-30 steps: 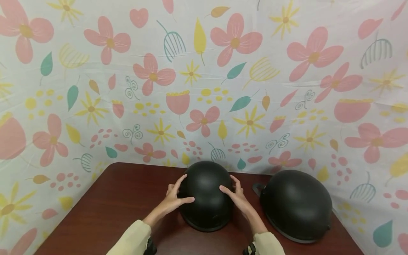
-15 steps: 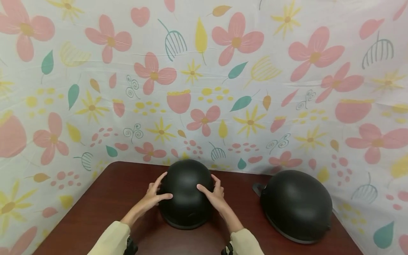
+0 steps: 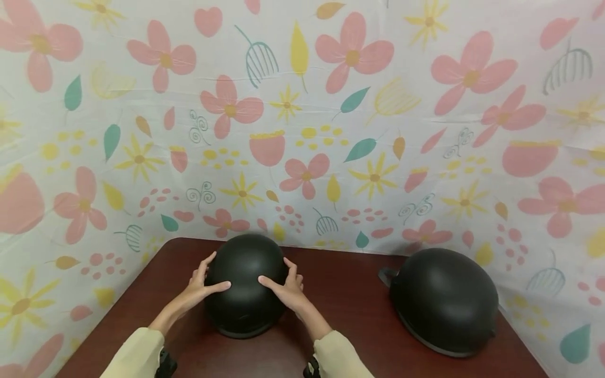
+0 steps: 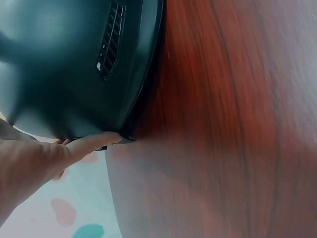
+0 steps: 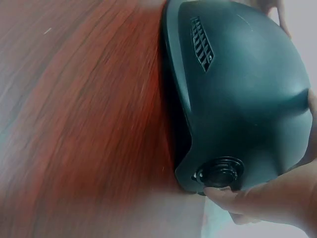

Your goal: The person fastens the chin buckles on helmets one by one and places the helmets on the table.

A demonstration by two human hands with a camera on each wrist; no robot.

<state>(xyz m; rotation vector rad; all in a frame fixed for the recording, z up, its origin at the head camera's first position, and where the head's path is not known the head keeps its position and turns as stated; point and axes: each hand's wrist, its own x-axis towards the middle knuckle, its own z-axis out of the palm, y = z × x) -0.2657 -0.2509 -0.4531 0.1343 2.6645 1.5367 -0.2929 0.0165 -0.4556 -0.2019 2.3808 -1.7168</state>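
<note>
A smooth black helmet (image 3: 247, 283) stands dome up at the left middle of the table, held between both hands. My left hand (image 3: 199, 285) grips its left side, thumb on the near face and fingers round the far side. On the opposite side my right hand (image 3: 287, 287) grips it in the same way. The left wrist view shows a slotted vent (image 4: 111, 42) near the helmet's rim. In the right wrist view, a round knob (image 5: 219, 173) sits beside my right fingers. The helmet's rim is right at the tabletop.
A second black helmet (image 3: 444, 302) rests dome up at the right of the dark red wooden table (image 3: 345, 294), a loop (image 3: 386, 275) sticking out on its left. Behind the table hangs a white cloth (image 3: 302, 220) printed with flowers and leaves.
Both hands and the helmet between them have moved left across the table, away from the second helmet. The grip looks the same throughout. The second helmet stays in place.
</note>
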